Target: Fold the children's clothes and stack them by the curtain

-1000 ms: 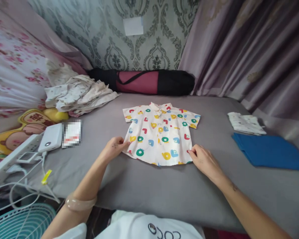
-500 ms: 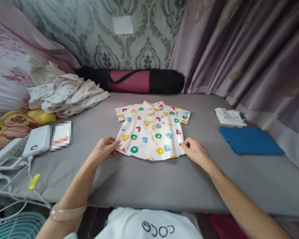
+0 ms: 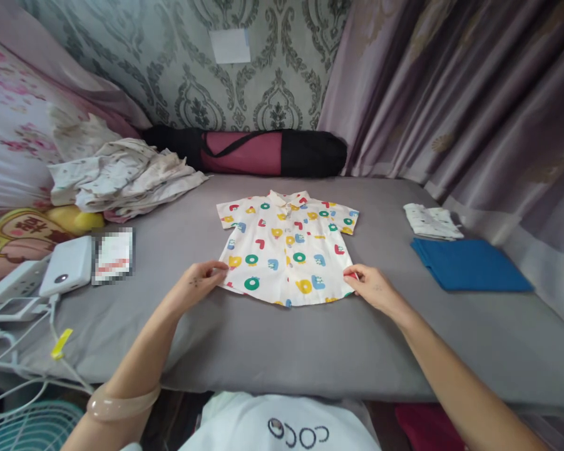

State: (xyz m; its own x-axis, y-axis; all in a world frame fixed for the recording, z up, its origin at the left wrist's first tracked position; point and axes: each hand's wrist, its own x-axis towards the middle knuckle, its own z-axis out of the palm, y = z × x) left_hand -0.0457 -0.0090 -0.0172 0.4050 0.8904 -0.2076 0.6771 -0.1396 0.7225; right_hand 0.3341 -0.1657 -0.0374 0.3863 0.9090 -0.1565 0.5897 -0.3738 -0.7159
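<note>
A small white short-sleeved shirt (image 3: pixel 286 247) with coloured letter shapes lies flat and face up on the grey bed sheet (image 3: pixel 282 351), collar toward the wall. My left hand (image 3: pixel 199 285) pinches the shirt's lower left hem corner. My right hand (image 3: pixel 370 287) pinches the lower right hem corner. Both hands rest on the sheet at the shirt's near edge.
A heap of pale clothes (image 3: pixel 122 175) lies at the back left. A black and maroon roll bag (image 3: pixel 263 152) lies along the wall. A folded blue cloth (image 3: pixel 469 265) and a small folded white garment (image 3: pixel 432 220) sit at right. A power bank (image 3: pixel 68 273), cables and a fan guard (image 3: pixel 32 426) are at left.
The camera view shifted so the scene slid left. Both hands stay at the hem corners, and the shirt's lower edge looks a little straighter.
</note>
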